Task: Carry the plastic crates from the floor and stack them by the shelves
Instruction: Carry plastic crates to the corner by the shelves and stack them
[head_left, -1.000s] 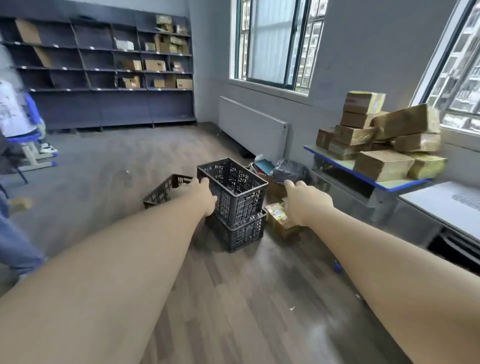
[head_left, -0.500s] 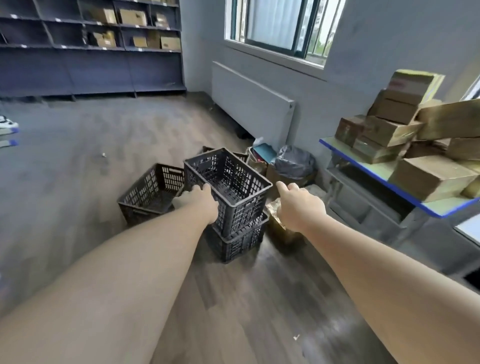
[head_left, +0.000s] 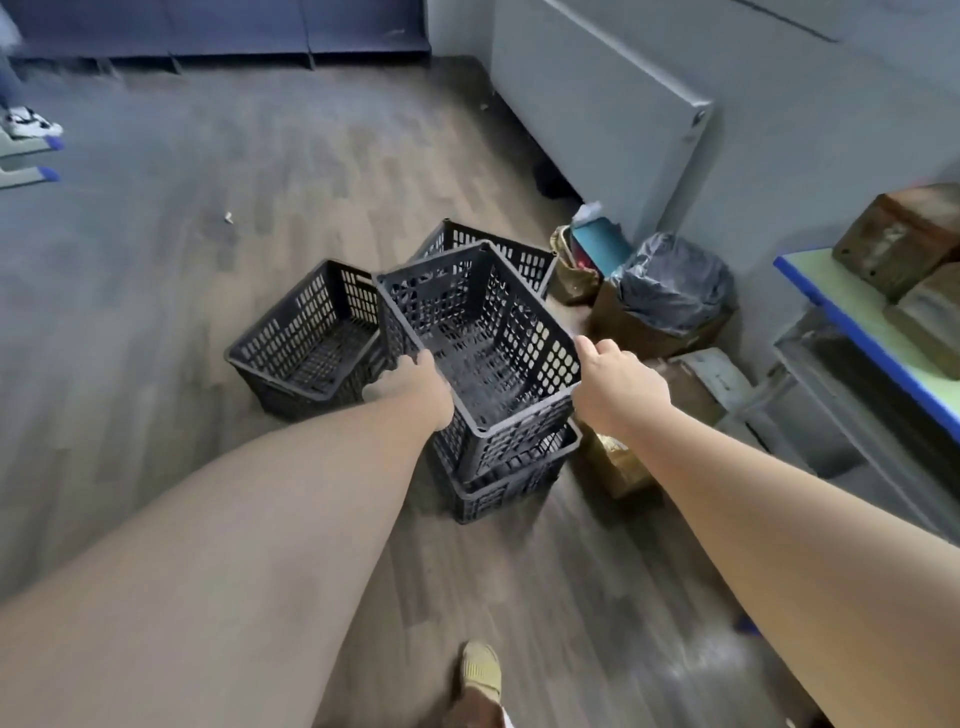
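Fingers of the left hand (head_left: 415, 387) and right hand (head_left: 610, 384) curl over opposite rims of the top crate (head_left: 478, 343), nested askew in the lower crate (head_left: 498, 483) on the floor (head_left: 156, 364); pickup is under way, and lifting it free likely comes next.

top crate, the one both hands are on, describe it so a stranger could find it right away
Start at the white radiator on the wall, then drop to the cluster of black crates on the floor in front of it. The top crate sits tilted in another crate, raised above the rest, gripped on its rim by the left hand and right hand.
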